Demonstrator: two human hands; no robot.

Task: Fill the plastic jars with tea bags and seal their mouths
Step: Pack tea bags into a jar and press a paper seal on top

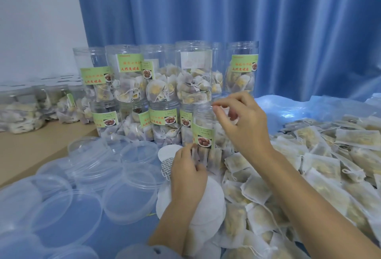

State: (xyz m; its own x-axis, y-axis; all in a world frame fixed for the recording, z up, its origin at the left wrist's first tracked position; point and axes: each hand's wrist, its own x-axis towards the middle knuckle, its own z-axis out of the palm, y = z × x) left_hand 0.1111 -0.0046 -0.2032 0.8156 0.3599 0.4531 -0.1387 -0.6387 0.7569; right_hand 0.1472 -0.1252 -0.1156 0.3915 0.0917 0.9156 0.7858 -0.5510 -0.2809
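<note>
A clear plastic jar (203, 133) with a green label stands open at the front of the jar stack. My right hand (241, 122) hovers over its mouth with thumb and fingers curled, and a pale tea bag shows under the palm. My left hand (188, 168) is low beside the jar's base and grips a fanned row of tea bags (208, 156). A big heap of loose tea bags (309, 166) covers the blue sheet to the right. Filled jars (165, 85) are stacked two high behind.
Several clear plastic lids (123, 195) lie scattered at the front left. White round seal discs (208, 195) sit under my left wrist, with one more disc (168, 151) by the jar. More filled jars (20, 110) stand on a brown surface at far left. A blue curtain (226, 11) hangs behind.
</note>
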